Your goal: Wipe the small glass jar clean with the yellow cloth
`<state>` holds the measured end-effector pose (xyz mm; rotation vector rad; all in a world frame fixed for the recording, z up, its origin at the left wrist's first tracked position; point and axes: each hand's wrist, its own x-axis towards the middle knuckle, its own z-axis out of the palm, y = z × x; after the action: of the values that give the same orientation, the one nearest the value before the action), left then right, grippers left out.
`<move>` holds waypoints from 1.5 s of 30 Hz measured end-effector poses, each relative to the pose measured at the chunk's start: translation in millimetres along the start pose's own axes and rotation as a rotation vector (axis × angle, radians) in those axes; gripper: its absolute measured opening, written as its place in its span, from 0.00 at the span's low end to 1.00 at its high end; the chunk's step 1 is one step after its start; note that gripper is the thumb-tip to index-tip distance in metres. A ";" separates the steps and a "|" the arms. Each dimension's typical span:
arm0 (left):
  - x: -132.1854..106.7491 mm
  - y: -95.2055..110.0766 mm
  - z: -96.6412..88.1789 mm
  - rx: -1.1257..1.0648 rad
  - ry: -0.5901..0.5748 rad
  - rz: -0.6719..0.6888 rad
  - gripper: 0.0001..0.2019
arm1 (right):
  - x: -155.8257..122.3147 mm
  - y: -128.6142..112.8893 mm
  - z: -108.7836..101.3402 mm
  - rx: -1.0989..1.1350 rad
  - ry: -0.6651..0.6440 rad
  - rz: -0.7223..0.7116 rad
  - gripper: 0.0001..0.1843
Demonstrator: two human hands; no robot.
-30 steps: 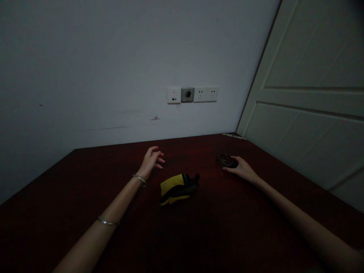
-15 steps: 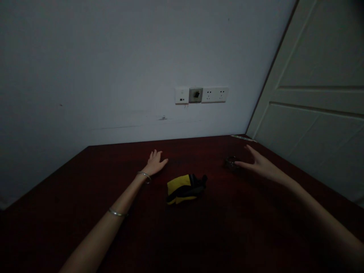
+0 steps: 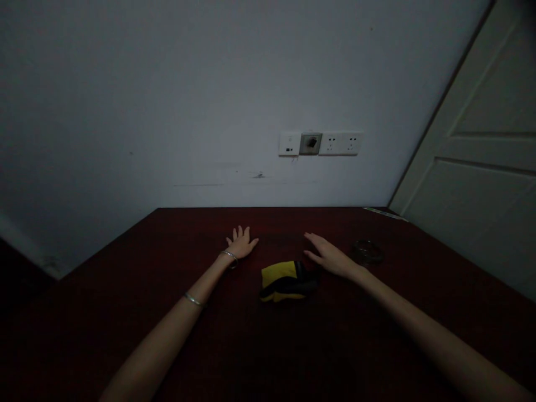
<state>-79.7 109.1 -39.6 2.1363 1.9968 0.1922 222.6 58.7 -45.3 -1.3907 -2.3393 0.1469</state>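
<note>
My left hand (image 3: 240, 243) lies flat on the dark red tabletop (image 3: 285, 340) with its fingers spread, holding nothing. Two silver bangles (image 3: 194, 300) circle that arm. To its lower right rests a yellow and black bundle (image 3: 280, 272) that looks like soft fabric; its exact kind is unclear in the dim light. Just beyond the bundle's right end is my right hand (image 3: 329, 257), empty, fingers stretched out and thumb apart. Whether it touches the table, I cannot tell. A dark ring-shaped object (image 3: 367, 251) sits to the right of this hand, apart from it.
Behind the table rises a pale wall with a row of sockets (image 3: 341, 143) and a grey switch plate (image 3: 310, 143). A white panelled door (image 3: 477, 162) stands at the right. A thin pale strip (image 3: 383, 213) lies near the far right corner of the table.
My right hand has moved left, away from the dark ring-shaped object and toward the yellow and black bundle. My left hand stays spread on the table. The camera view has shifted left.
</note>
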 end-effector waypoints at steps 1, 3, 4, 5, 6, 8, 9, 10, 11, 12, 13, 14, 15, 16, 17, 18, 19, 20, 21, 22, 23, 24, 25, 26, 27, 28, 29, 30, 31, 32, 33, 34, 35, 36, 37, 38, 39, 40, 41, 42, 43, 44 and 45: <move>0.1 -1.8 0.8 0.005 0.002 0.002 0.37 | 3.3 -0.3 7.9 -0.010 -0.001 -0.010 0.30; 0.6 -4.9 2.4 0.014 0.010 0.003 0.37 | 8.6 1.4 20.6 -0.027 0.002 -0.016 0.30; 1.2 -6.1 3.2 0.018 0.016 0.003 0.38 | 10.6 3.1 25.4 -0.033 0.003 -0.013 0.30; 1.8 -6.9 4.1 0.022 0.022 0.004 0.37 | 12.1 5.1 29.3 -0.039 0.004 -0.007 0.29; 2.5 -7.6 5.2 0.025 0.028 0.004 0.37 | 13.2 7.2 32.4 -0.044 0.006 0.001 0.29; 3.9 -8.0 7.4 0.031 0.040 0.007 0.37 | 14.2 11.4 36.5 -0.051 0.012 0.015 0.29; 4.5 -7.9 8.5 0.034 0.043 0.010 0.36 | 14.1 13.3 37.8 -0.053 0.014 0.019 0.29; 4.9 -7.6 9.5 0.037 0.044 0.013 0.36 | 13.8 15.1 38.7 -0.054 0.017 0.021 0.29; 5.3 -7.2 10.4 0.040 0.044 0.015 0.37 | 13.3 16.7 39.2 -0.054 0.019 0.022 0.29; 5.5 -6.7 11.2 0.044 0.043 0.019 0.37 | 12.6 18.1 39.5 -0.053 0.022 0.022 0.29; 5.5 -6.0 11.9 0.049 0.041 0.022 0.37 | 11.8 19.2 39.6 -0.052 0.025 0.022 0.28; 5.4 -5.3 12.6 0.055 0.038 0.025 0.37 | 10.9 20.0 39.5 -0.050 0.028 0.022 0.28; 5.3 -4.5 13.3 0.063 0.037 0.028 0.37 | 9.8 20.4 39.3 -0.048 0.030 0.022 0.27; 5.2 -3.6 14.2 0.072 0.036 0.029 0.37 | 8.6 20.5 38.9 -0.046 0.032 0.022 0.27; 5.1 -2.6 15.1 0.081 0.036 0.031 0.36 | 7.3 20.2 38.5 -0.045 0.033 0.022 0.26; 5.1 -1.7 16.1 0.090 0.037 0.031 0.36 | 5.8 19.7 38.0 -0.045 0.033 0.023 0.26; 5.1 -0.8 17.2 0.099 0.038 0.031 0.36 | 4.3 19.0 37.5 -0.045 0.034 0.023 0.25; 5.1 0.0 18.2 0.107 0.039 0.030 0.36 | 2.9 18.2 37.0 -0.044 0.034 0.023 0.25; 5.1 0.7 19.0 0.115 0.041 0.029 0.35 | 1.6 17.4 36.7 -0.044 0.035 0.023 0.25; 4.9 1.2 19.6 0.123 0.045 0.029 0.35 | 0.5 16.7 36.5 -0.043 0.036 0.024 0.24; 4.6 1.6 19.9 0.130 0.049 0.030 0.35 | -0.2 16.0 36.4 -0.042 0.037 0.025 0.24; 4.1 1.9 20.0 0.136 0.053 0.031 0.34 | -0.7 15.5 36.3 -0.041 0.038 0.025 0.23; 3.4 2.1 19.8 0.142 0.057 0.033 0.34 | -1.0 15.0 36.3 -0.040 0.038 0.026 0.23; 2.6 2.2 19.5 0.145 0.060 0.036 0.33 | -1.1 14.5 36.1 -0.039 0.038 0.026 0.23; 1.7 2.3 19.1 0.148 0.064 0.039 0.33 | -1.2 14.0 35.9 -0.039 0.037 0.026 0.23; 0.9 2.4 18.8 0.150 0.066 0.043 0.33 | -1.2 13.6 35.5 -0.040 0.037 0.026 0.24; 0.2 2.6 18.6 0.151 0.069 0.046 0.33 | -1.3 13.2 35.1 -0.041 0.036 0.025 0.24; -0.3 2.8 18.6 0.152 0.072 0.048 0.33 | -1.4 12.9 34.7 -0.042 0.037 0.024 0.24; -0.5 3.2 18.9 0.153 0.074 0.049 0.33 | -1.6 12.7 34.3 -0.043 0.037 0.023 0.24; -0.6 3.8 19.4 0.154 0.076 0.049 0.33 | -1.9 12.8 34.0 -0.044 0.039 0.023 0.23; -0.5 4.5 20.1 0.155 0.078 0.050 0.33 | -2.2 13.1 33.7 -0.045 0.041 0.023 0.23; -0.2 5.3 20.8 0.157 0.080 0.050 0.33 | -2.6 13.6 33.6 -0.044 0.043 0.024 0.23; 0.1 6.2 21.6 0.158 0.083 0.050 0.33 | -3.0 14.2 33.5 -0.043 0.045 0.026 0.23; 0.3 7.2 22.3 0.160 0.087 0.050 0.33 | -3.4 15.0 33.5 -0.042 0.047 0.027 0.23; 0.4 8.2 22.9 0.161 0.091 0.049 0.33 | -3.7 15.7 33.4 -0.040 0.049 0.028 0.23; 0.5 9.1 23.4 0.162 0.095 0.048 0.32 | -4.1 16.4 33.4 -0.038 0.051 0.030 0.23; 0.5 9.9 23.8 0.163 0.098 0.047 0.32 | -4.5 17.1 33.2 -0.036 0.053 0.031 0.23; 0.4 10.6 24.1 0.164 0.101 0.045 0.32 | -4.9 17.6 33.0 -0.034 0.054 0.033 0.22; 0.4 11.2 24.4 0.164 0.104 0.044 0.32 | -5.2 18.0 32.7 -0.032 0.054 0.033 0.22; 0.4 11.7 24.7 0.164 0.107 0.044 0.32 | -5.5 18.3 32.3 -0.031 0.054 0.034 0.22; 0.4 12.1 25.0 0.164 0.109 0.044 0.32 | -5.8 18.4 31.8 -0.031 0.054 0.035 0.22; 0.5 12.5 25.3 0.164 0.112 0.045 0.32 | -6.0 18.5 31.1 -0.031 0.053 0.036 0.22; 0.6 12.9 25.6 0.164 0.114 0.045 0.32 | -6.1 18.4 30.4 -0.030 0.053 0.037 0.22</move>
<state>-61.1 107.3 -61.3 2.3212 2.0946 0.1663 228.1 66.2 -80.2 -1.4355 -2.2827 0.0848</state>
